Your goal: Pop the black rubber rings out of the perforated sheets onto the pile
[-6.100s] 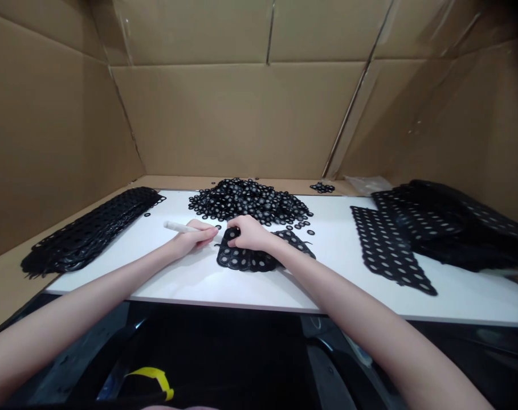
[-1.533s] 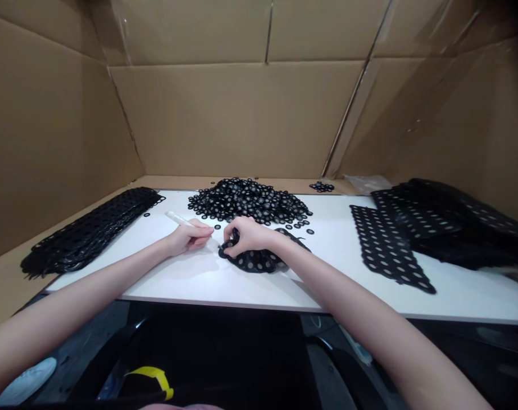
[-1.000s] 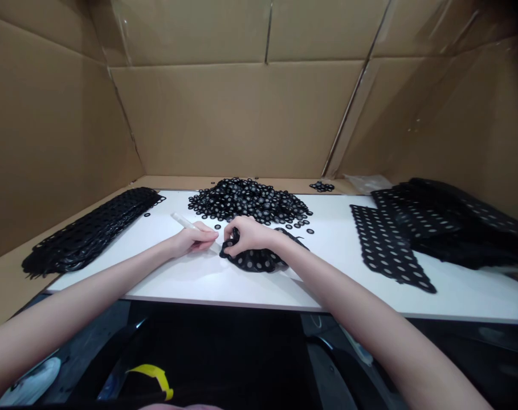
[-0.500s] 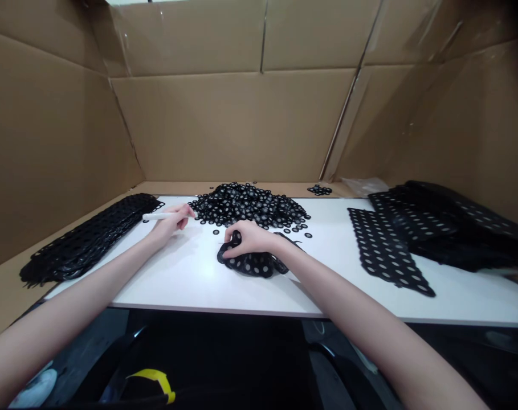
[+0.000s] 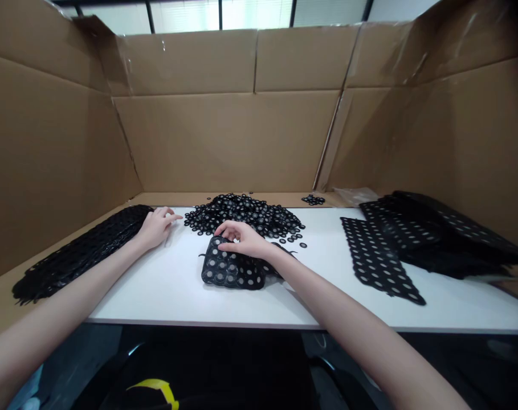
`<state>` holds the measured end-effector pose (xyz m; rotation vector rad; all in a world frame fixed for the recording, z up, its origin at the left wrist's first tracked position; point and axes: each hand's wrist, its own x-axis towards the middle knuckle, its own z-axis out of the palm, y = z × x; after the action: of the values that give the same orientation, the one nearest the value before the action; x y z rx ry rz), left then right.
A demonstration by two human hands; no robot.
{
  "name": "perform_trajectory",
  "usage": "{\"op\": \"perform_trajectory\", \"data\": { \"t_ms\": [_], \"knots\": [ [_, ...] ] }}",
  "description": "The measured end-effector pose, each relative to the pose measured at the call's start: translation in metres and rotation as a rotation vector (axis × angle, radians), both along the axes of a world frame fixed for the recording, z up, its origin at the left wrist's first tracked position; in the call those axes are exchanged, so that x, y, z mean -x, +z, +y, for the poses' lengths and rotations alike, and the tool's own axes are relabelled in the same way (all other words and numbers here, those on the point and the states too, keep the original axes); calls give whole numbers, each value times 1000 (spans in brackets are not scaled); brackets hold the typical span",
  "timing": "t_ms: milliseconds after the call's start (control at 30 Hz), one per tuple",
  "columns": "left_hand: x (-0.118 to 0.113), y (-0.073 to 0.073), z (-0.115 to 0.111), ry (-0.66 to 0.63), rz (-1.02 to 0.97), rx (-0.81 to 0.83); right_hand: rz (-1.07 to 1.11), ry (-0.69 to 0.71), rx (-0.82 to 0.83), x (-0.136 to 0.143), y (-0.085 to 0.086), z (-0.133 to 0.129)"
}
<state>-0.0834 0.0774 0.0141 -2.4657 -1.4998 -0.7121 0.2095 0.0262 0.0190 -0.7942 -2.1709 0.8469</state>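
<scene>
My right hand (image 5: 241,238) pinches the upper edge of a folded black sheet (image 5: 233,270) with pale round dots, near the middle of the white table. My left hand (image 5: 156,226) rests by the near end of a stack of black perforated sheets (image 5: 92,245) on the left, its fingers apart and pointing right; no pen shows in it. Between and beyond my hands lies a heap of small black rings (image 5: 241,210).
A flat dotted black sheet (image 5: 380,259) lies on the right of the white table (image 5: 156,302), beside a pile of similar sheets (image 5: 438,233). A few loose rings (image 5: 313,200) and clear plastic (image 5: 355,196) sit near the cardboard wall (image 5: 233,142).
My left hand has moved left to the stack's end, and the white pen it held no longer shows. The sheet under my right hand is more spread out to the left. The view has tilted up.
</scene>
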Motion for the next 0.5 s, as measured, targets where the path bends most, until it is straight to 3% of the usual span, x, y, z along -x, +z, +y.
{"op": "perform_trajectory", "data": {
  "t_ms": [67, 133, 233, 400, 500],
  "knots": [
    [-19, 8, -15, -124, -214, 144, 54, -45, 25, -1, 0, 1],
    [-42, 14, -32, -329, -445, 485, 101, -80, 41, -1, 0, 2],
    [-77, 15, -53, -483, -566, 810, 157, -117, 29, -2, 4, 0],
    [-110, 14, -57, -518, -700, 839, 355, -336, -92, -7, 25, -8],
    [-118, 22, -46, -529, -862, 852, 509, -322, -24, -15, 36, -11]
  ]
}}
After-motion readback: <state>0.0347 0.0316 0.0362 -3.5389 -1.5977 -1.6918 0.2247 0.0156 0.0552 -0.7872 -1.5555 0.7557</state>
